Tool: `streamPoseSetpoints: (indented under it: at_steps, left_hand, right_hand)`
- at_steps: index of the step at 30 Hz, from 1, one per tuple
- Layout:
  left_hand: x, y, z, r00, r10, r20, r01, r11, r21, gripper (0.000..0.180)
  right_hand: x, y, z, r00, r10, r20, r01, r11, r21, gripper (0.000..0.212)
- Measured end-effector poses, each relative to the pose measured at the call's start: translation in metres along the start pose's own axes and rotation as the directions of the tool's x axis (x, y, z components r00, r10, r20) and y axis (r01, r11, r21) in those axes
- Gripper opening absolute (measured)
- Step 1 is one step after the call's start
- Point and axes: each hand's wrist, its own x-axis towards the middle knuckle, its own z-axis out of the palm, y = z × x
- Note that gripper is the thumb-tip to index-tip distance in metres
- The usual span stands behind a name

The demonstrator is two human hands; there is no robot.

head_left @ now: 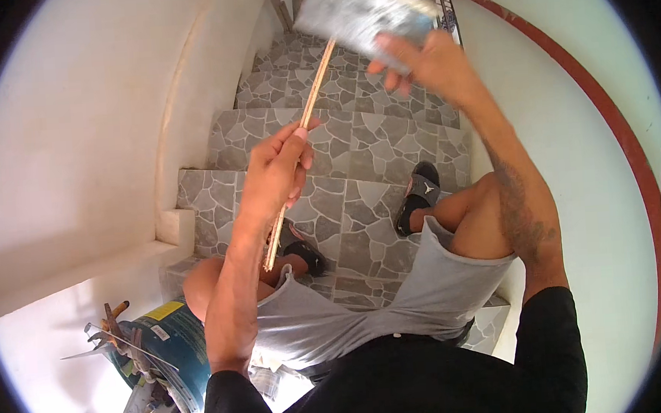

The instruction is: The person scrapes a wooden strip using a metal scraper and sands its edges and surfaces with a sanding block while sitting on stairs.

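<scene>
My left hand [274,168] is closed around a thin, pale wooden stick [316,90], which slants up and away from me. Its lower end hangs past my wrist, over my left knee. At the stick's upper end is a silvery, flat rectangular piece [357,15], smeared by motion. Whether the two are joined, or one only passes behind the other, I cannot tell. My right hand [434,65] grips the piece's lower right corner, thumb on the near face and fingers partly beneath.
Stone-patterned tiled steps [296,137] lie below my hands, with my sandalled feet on them. A dark green bucket [174,341] with tools stands at lower left. Pale walls [84,138] flank both sides; a red-brown band [600,99] curves along the right one. A dark lattice [447,14] shows at the top.
</scene>
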Motion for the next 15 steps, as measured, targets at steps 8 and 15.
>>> streamPoseSetpoints:
  at_steps: [8,15]
  left_hand:
    - [-0.002,0.002,0.006,0.999,0.048,-0.004,-0.048,0.996,0.079,0.039]
    - [-0.003,-0.001,0.004,0.998,0.037,-0.047,-0.029,0.985,0.172,0.038]
  right_hand:
    - [0.004,0.006,0.018,0.979,0.164,0.125,-0.148,0.981,-0.13,0.045]
    - [0.016,0.03,-0.037,0.949,0.106,-0.297,-0.143,0.984,-0.106,0.045]
